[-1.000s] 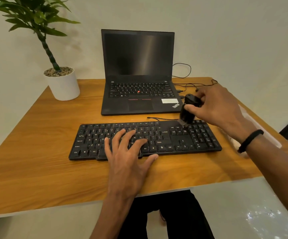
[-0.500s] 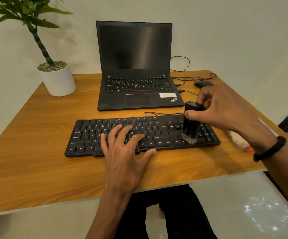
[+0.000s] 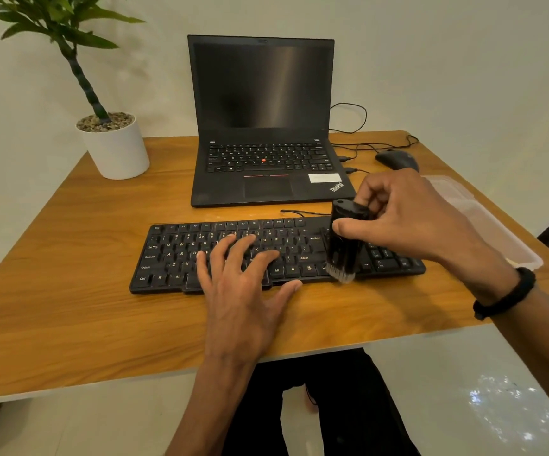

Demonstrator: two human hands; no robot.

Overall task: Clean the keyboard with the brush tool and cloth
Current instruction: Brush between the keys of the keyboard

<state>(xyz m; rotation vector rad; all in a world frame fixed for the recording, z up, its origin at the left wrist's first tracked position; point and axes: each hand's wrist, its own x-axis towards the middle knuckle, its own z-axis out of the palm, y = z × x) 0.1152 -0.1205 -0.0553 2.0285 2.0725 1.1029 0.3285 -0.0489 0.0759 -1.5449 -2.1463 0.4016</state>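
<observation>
Standing upright in the right hand (image 3: 411, 225), brush tool (image 3: 345, 240) meets keyboard (image 3: 181, 255).

Wooden table (image 3: 69, 317), carrying keyboard (image 3: 181, 255) near front, open laptop (image 3: 266, 179) behind it, potted plant (image 3: 115, 149) at back left, mouse (image 3: 396, 159), cables (image 3: 365, 146) and clear plastic tray (image 3: 493, 222) at right.

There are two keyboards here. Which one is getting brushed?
The flat black separate keyboard nearest the person, not the black laptop behind it. The right hand holds the black brush tool on it; the left hand rests on it.
</observation>
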